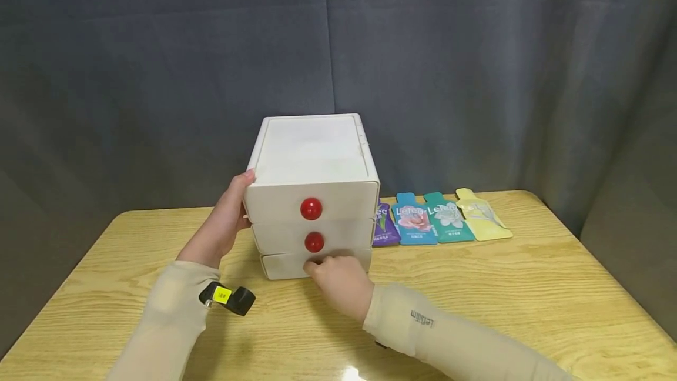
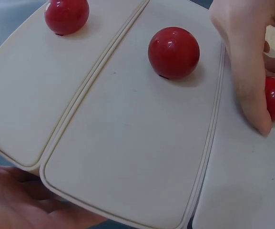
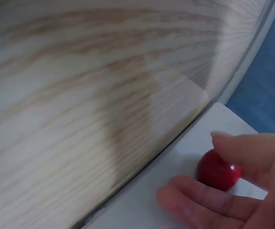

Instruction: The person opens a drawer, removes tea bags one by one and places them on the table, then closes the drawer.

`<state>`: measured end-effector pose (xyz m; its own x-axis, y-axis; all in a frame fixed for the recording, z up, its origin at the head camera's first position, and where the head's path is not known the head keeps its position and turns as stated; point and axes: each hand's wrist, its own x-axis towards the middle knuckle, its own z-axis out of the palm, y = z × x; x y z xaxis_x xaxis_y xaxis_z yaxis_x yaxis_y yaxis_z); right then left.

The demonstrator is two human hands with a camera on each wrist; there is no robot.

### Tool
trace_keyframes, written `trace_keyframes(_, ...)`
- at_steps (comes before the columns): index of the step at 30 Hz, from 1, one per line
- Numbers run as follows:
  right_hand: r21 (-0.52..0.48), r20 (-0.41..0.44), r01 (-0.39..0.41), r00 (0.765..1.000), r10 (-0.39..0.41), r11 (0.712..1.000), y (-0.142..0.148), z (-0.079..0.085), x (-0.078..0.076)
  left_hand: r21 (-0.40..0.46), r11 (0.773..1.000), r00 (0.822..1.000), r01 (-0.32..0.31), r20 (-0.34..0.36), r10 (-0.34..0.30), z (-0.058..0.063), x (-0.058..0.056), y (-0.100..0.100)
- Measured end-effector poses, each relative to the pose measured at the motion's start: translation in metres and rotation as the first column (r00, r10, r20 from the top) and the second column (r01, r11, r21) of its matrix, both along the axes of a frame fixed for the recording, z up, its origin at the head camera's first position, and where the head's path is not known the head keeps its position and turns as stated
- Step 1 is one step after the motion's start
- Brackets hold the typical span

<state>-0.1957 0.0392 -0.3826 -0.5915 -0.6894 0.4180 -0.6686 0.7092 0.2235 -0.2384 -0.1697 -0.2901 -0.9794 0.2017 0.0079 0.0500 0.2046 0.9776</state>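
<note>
curtain of dark grey fabric point(image 1: 211, 63) hangs behind everything, and before it stands a table of light, grained wood point(image 1: 476, 293). on the table is a white, box-shaped cabinet of plastic look point(image 1: 312, 146), with three drawers one above another; all seem closed or nearly closed. just to its right lie four flat, shiny pouches in a row: purple point(image 1: 385, 229), blue point(image 1: 415, 219), green point(image 1: 448, 219) and yellow point(image 1: 482, 216). the left hand point(image 1: 224, 219) rests against the cabinet's left side, thumb at the upper front edge; it is not clenched, and it appears to steady the cabinet. the right hand point(image 1: 341, 284) is grasping the round, glossy red knob point(image 3: 218, 169) of the bottom drawer point(image 1: 282, 266), between thumb and fingers. so i judge the step in hand is taking hold of this drawer. the next move, in my opinion, calls for a straight, even pull toward the person, with the left hand preventing the cabinet from sliding.
</note>
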Motion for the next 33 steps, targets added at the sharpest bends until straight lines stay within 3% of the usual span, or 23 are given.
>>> trace_keyframes(9, -0.084, 0.093, -0.040, 0.994, 0.048, 0.996, -0.002, -0.001, -0.010, -0.013, 0.996, 0.996, -0.088, 0.005, 0.088, 0.006, 0.004, 0.003)
trace_keyframes(14, -0.052, 0.079, -0.059, 0.995, 0.063, 0.997, -0.003, 0.000, -0.011, -0.043, 0.992, 0.993, -0.117, 0.001, 0.117, 0.007, 0.005, 0.002)
trace_keyframes(19, 0.016, 0.037, -0.051, 0.998, 0.050, 0.999, -0.005, -0.002, -0.010, -0.050, 0.992, 0.993, -0.119, 0.001, 0.119, 0.009, 0.005, 0.000)
trace_keyframes(26, -0.019, 0.116, -0.034, 0.993, 0.036, 0.999, -0.005, 0.001, -0.011, -0.069, 0.990, 0.992, -0.123, 0.027, 0.125, 0.006, 0.005, 0.001)
trace_keyframes(33, 0.000, 0.057, -0.046, 0.997, 0.046, 0.999, -0.001, -0.004, -0.008, -0.056, 0.991, 0.993, -0.121, 0.008, 0.121, 0.007, 0.005, 0.004)
